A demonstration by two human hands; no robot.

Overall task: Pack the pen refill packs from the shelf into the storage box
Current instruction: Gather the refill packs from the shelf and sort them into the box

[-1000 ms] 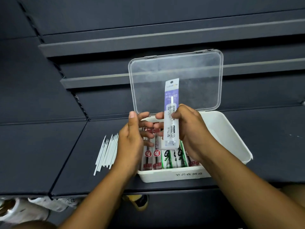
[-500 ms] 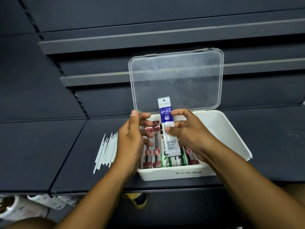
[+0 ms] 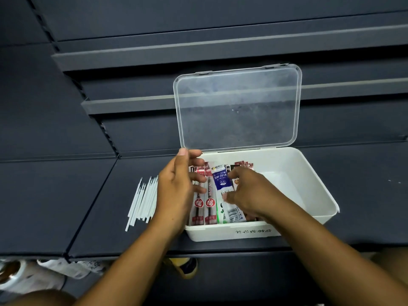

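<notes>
- Nearest, the white storage box sits at the shelf's front edge; its left half already holds a row of refill packs, its right half is bare
- The right hand pinches the blue-labelled pack onto that row; the left hand hovers beside it, fingers loosely curled, gripping nothing
- Left of the box, loose white refills still await packing, I judge; behind, the clear lid stands open

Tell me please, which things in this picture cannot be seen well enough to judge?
- Head view: how many packs lie in the storage box; both hands cover part of the row.
- Head view: whether the right hand grips the blue-label pack or only presses it; its fingers hide the contact.
- Head view: the lettering on the box front is too small to read.
- Head view: the objects below the shelf are blurred and cut off by the edge.
</notes>
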